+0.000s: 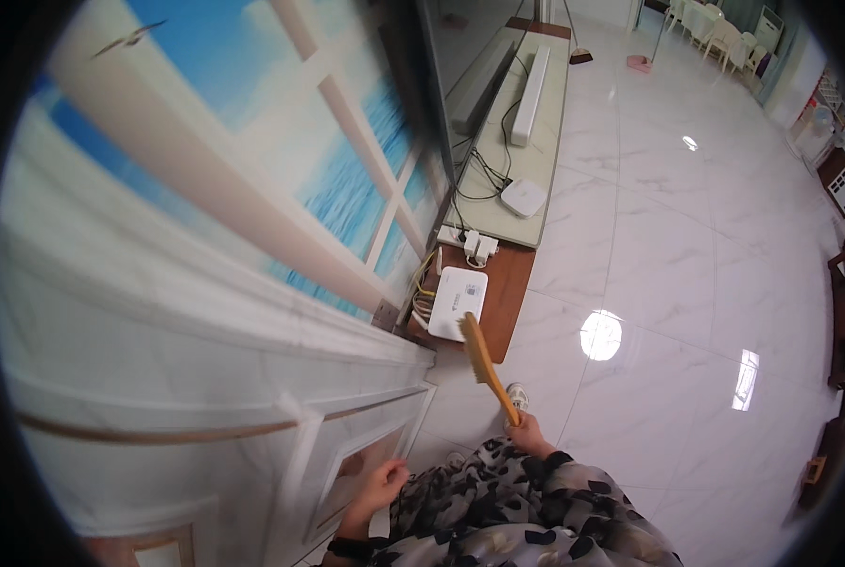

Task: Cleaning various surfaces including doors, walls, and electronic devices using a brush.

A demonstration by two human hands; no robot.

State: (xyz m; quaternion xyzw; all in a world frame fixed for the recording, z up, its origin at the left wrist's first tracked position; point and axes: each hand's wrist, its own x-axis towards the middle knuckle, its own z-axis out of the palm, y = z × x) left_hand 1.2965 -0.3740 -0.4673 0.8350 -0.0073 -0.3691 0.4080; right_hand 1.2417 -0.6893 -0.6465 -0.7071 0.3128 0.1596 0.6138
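A wooden-handled bristle brush (486, 370) is gripped at the handle end by my right hand (531, 434). Its bristles face left, and the head overlaps the near edge of a white router-like box (458, 301) in the view; whether they touch I cannot tell. My left hand (382, 487) hangs low beside the wall panelling, fingers loosely curled, with nothing visible in it. The white box rests on the brown end of a low TV cabinet (511, 305), cables bunched at its left side.
Further along the cabinet are white plug adapters (480, 248), a white set-top box (523, 197), loose black cables and a long white bar (532, 96) below a television (433, 85). A seascape mural (309, 163) covers the left wall. A broom (580, 57) and pink dustpan (639, 64) stand on the glossy tiles.
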